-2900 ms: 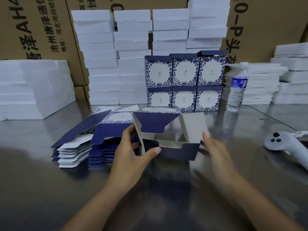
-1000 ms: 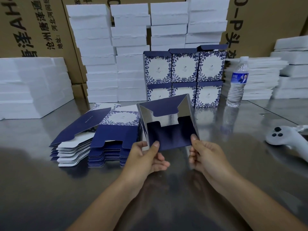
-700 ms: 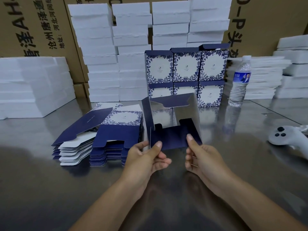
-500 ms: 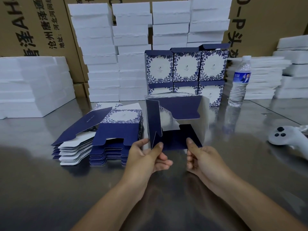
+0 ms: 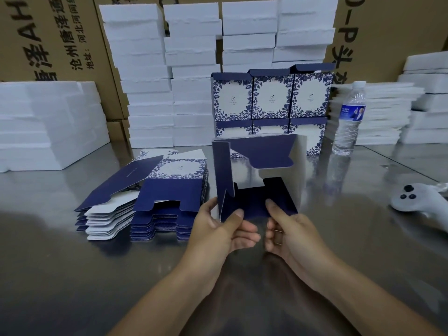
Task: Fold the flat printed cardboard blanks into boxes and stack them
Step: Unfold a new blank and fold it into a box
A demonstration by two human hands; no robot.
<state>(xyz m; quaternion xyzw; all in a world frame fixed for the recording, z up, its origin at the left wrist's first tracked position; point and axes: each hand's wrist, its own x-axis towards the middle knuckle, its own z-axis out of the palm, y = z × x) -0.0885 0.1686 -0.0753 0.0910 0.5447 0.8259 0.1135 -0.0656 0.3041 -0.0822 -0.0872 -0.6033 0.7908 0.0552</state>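
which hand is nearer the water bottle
Right. The right hand grips the half-folded box's near right edge, below and left of the water bottle. The left hand grips the box's left corner, farther from the bottle.

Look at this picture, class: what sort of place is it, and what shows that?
Probably a packing workshop or warehouse: a pile of flat blanks on a steel table, finished boxes stacked behind, and big shipping cartons along the wall.
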